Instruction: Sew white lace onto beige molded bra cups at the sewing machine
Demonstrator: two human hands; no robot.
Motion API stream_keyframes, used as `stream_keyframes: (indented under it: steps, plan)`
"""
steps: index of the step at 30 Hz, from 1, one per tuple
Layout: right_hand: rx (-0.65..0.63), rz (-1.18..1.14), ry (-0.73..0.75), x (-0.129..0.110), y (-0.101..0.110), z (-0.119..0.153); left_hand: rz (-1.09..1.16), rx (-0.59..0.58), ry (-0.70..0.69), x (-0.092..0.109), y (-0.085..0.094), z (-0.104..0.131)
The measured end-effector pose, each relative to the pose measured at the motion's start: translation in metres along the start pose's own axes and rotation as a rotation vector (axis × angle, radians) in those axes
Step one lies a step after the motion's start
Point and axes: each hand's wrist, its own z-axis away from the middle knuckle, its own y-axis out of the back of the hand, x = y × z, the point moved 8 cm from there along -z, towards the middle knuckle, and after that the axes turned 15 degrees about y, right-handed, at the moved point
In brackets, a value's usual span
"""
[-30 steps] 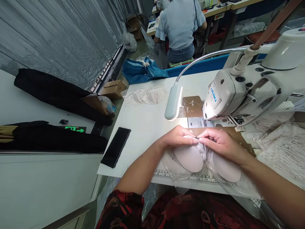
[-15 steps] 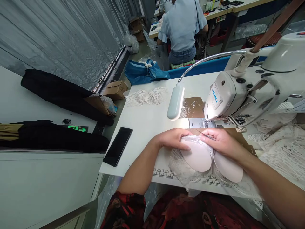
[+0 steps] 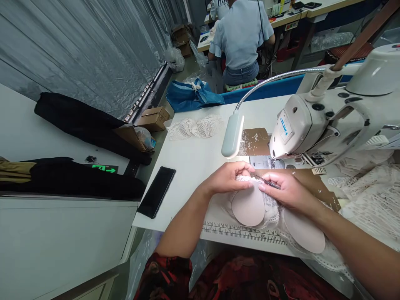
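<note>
A white lace piece with two smooth pale cups (image 3: 249,205) lies over the front edge of the table, below the sewing machine (image 3: 293,125). My left hand (image 3: 229,178) pinches its upper lace edge, thumb on top. In my right hand (image 3: 289,189) is a slim dark metal tool (image 3: 265,180), probably thread snips, its tip pointing left to the lace by my left fingers. The second cup (image 3: 304,231) rests below my right hand and wrist. Whether the tool's blades are apart is too small to tell.
A black phone (image 3: 156,192) lies on the table (image 3: 190,162) at left. Behind it is another white lace piece (image 3: 195,127). A lamp (image 3: 233,134) hangs over the middle. More white lace (image 3: 371,200) is heaped at right. A person (image 3: 242,37) sits beyond the table.
The near cup has shifted left and the lace has turned, with the second cup lower right. The tool now shows more clearly, its tip closer to my left fingers.
</note>
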Motion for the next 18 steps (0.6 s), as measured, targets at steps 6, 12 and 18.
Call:
stream_keyframes:
  steps: [6, 12, 18]
  plan:
    - [0.042, -0.005, 0.016, -0.003, 0.006, 0.003, -0.036, 0.064, 0.005, 0.001, -0.003, -0.002]
    - [0.076, -0.041, 0.073, -0.009, 0.009, 0.003, 0.005, -0.039, 0.052, -0.003, -0.016, -0.009]
    - [0.105, -0.206, -0.006, 0.005, 0.018, 0.01, 0.118, -0.07, 0.086, -0.006, -0.019, -0.01]
